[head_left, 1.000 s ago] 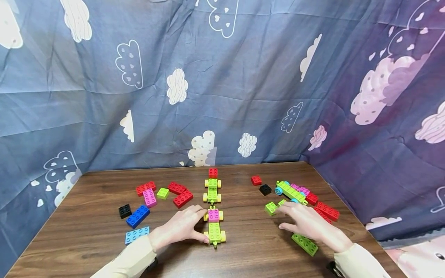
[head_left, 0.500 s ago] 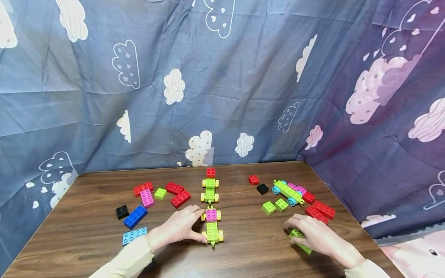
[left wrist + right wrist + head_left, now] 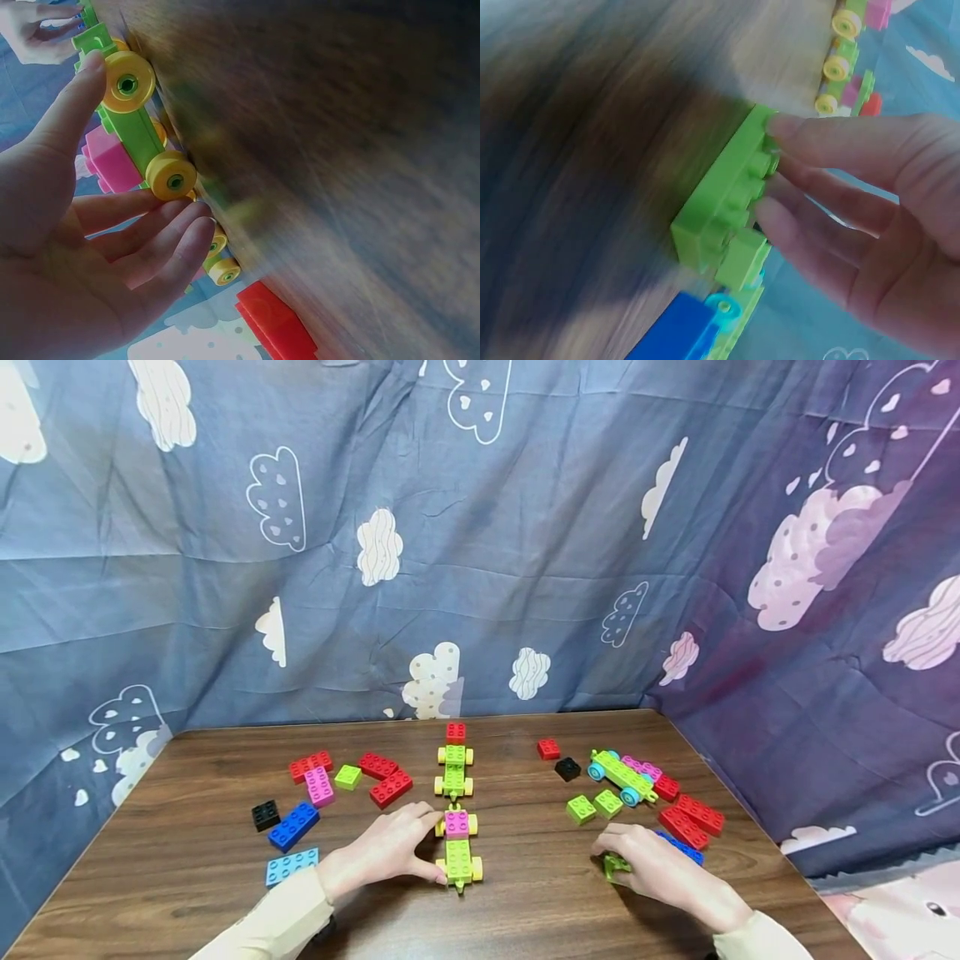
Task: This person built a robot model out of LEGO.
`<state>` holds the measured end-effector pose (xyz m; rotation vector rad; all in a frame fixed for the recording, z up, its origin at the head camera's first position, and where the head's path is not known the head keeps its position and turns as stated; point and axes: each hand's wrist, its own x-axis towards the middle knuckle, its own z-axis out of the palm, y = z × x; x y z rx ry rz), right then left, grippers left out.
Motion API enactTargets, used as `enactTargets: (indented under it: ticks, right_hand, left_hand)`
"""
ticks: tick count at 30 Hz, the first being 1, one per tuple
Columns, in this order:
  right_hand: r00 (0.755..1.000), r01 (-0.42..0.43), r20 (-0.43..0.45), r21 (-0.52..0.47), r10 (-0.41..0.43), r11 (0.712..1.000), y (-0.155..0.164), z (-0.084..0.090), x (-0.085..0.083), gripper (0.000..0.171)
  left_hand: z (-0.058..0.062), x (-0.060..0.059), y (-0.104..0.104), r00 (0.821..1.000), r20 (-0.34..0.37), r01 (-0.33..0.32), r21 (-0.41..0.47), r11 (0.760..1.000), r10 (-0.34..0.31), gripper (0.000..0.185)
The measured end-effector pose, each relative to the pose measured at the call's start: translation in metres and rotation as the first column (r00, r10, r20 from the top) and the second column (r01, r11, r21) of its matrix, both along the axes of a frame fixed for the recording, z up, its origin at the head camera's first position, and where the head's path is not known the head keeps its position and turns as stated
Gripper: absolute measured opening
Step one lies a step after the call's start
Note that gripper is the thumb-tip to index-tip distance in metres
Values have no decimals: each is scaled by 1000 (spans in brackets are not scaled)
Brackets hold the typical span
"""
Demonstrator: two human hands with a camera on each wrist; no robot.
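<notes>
wheeled car (image 3: 458, 852): lime green, pink block, yellow wheels
long brick (image 3: 724, 202): lime green
bench (image 3: 187, 852): dark wood grain
curtain (image 3: 480, 543): blue-grey, white clouds

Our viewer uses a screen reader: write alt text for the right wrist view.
A right hand grips a lime-green studded brick on a blurred wooden table. A blue brick lies beside it, and a yellow-wheeled toy car sits farther off.
</notes>
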<state>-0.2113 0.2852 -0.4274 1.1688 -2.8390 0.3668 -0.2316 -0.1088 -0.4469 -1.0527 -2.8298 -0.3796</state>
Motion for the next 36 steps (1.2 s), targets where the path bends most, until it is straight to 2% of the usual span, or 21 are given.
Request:
enactTargets:
  ticks: [3,6,13,19,26,31,36]
  right_hand:
    - [999,-6,32,-9,6,1000,-7,2,-2,26]
    - [1000,-13,18,6,13,1000,-8,4,-3,25]
    - [1000,-15,26,74,13,997,2,7,-4,35]
    - [999,-46,15,49,45,998,-2,4,-7,30]
    - [999,-16,34,74,13,997,-23,2,-10,29]
    - [998,-27,59,59,23,998,-41,0,-15,24]
    - [995,-65,83,13,64,998,-45,1,-18,30]
  left_hand:
    - [1,0,0,1000,0,5,0,1000,-5,81]
    - [2,0,0,1000,0,9,-1,1000,-9,81]
    - [2,-1,0,1000,4,4,-4,1000,-4,81]
    - [2,1,0,1000,10,5,0,1000,-5,81]
    - [3,1,1,1000,12,4,1,1000,-4,80]
    - [3,1,0,1000,12,3,-1,1000,-3,81]
    - [4,1,0,1000,9,6,-5,1000,-6,81]
